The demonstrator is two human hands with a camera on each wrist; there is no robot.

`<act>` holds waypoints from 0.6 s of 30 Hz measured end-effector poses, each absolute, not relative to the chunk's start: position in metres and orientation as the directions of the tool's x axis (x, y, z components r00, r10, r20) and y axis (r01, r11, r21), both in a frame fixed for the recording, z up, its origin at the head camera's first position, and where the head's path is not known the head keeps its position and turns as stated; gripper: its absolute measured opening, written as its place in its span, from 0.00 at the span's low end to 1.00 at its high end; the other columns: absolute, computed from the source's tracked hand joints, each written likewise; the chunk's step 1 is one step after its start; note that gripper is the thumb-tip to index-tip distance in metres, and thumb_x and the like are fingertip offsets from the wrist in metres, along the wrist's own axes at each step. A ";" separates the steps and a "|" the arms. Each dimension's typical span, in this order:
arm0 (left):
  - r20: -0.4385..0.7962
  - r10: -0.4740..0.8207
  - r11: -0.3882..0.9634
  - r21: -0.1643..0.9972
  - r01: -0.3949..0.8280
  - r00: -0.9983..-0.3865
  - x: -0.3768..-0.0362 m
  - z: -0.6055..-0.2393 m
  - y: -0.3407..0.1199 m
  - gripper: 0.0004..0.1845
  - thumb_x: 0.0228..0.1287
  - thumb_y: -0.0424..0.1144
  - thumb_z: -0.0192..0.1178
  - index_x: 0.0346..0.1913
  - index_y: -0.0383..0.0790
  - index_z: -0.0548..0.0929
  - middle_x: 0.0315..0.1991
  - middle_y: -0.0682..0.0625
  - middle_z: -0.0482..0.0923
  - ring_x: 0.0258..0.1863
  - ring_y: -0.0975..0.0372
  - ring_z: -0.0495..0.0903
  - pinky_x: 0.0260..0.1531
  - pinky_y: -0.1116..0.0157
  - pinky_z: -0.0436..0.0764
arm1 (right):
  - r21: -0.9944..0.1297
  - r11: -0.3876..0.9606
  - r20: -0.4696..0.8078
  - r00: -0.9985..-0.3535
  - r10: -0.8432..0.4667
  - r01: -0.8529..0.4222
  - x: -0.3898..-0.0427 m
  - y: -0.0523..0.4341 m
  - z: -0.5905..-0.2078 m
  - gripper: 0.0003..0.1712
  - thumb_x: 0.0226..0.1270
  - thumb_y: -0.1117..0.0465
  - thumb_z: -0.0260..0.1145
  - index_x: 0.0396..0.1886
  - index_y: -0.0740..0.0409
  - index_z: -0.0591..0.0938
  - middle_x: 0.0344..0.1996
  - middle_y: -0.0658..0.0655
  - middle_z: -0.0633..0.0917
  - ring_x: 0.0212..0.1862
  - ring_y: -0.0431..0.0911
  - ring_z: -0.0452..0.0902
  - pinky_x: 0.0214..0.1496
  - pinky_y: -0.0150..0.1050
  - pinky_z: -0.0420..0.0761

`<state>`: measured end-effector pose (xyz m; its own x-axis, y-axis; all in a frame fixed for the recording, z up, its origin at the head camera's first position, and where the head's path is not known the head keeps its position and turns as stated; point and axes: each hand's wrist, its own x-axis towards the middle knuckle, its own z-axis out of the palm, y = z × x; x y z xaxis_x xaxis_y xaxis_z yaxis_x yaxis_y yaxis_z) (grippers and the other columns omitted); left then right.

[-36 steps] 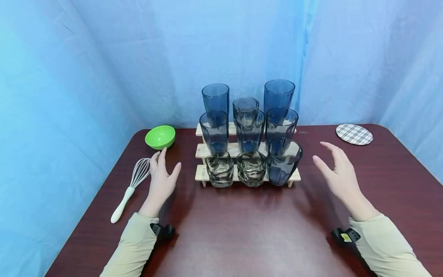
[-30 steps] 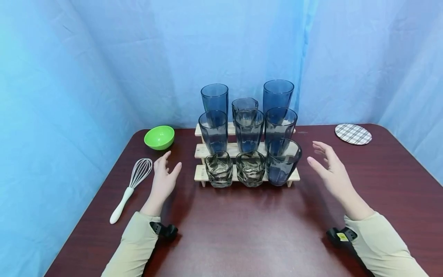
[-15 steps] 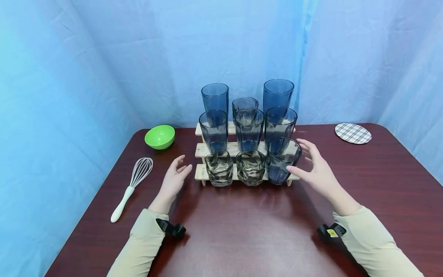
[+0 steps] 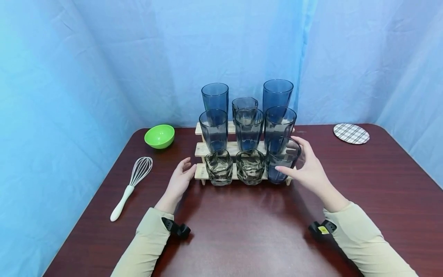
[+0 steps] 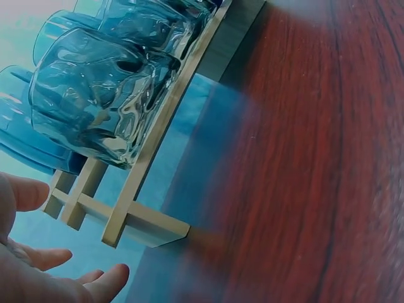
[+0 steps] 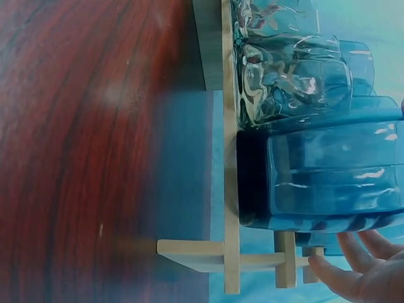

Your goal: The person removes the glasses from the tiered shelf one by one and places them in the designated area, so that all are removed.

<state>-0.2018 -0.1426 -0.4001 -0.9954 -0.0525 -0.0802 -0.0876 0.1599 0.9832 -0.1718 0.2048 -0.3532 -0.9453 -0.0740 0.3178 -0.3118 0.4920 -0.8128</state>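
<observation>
As the right hand [image 4: 310,170] curls its grip round the tall glass [image 6: 334,173] at the front right corner of the wooden rack [image 4: 201,173], the left hand [image 4: 181,181], loose-fingered, hangs just beside the left end; whisk [image 4: 129,191] along the table's [image 4: 238,231] left edge, green bowl [image 4: 159,137] by the far left corner!

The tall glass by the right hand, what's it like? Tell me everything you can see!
The tall glass looks smooth, see-through and blue-grey, with long flat panels down its sides, a round rim and a narrower, darker base. It stands upright, mouth up, at the right end of the lowest step of the wooden rack, beside a short wavy glass. The right hand reaches around its side; I can't tell how firmly it touches.
</observation>
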 end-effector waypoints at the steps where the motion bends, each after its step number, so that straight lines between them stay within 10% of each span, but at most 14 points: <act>1: -0.088 -0.052 0.150 0.984 -0.095 -0.995 -0.202 -0.400 -0.142 0.29 0.70 0.34 0.50 0.70 0.28 0.56 0.67 0.27 0.56 0.65 0.41 0.62 0.63 0.48 0.64 | -0.816 0.481 0.325 -0.943 -0.076 -0.320 -0.172 0.204 -0.354 0.50 0.53 0.63 0.74 0.71 0.52 0.56 0.59 0.60 0.72 0.49 0.39 0.72 0.38 0.28 0.71; 18: -0.140 0.005 0.063 0.988 -0.139 -0.990 -0.205 -0.407 -0.137 0.31 0.71 0.32 0.48 0.71 0.27 0.52 0.65 0.28 0.61 0.60 0.46 0.68 0.57 0.54 0.72 | -0.849 0.410 0.328 -0.941 -0.082 -0.332 -0.176 0.204 -0.361 0.50 0.53 0.66 0.73 0.71 0.51 0.54 0.55 0.59 0.72 0.51 0.35 0.73 0.40 0.23 0.76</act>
<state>-0.2052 -0.1374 -0.4070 -0.9901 0.0055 -0.1401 -0.1395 0.0635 0.9882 -0.1764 0.2043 -0.3606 -0.9409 -0.0820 0.3285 -0.3323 0.4104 -0.8492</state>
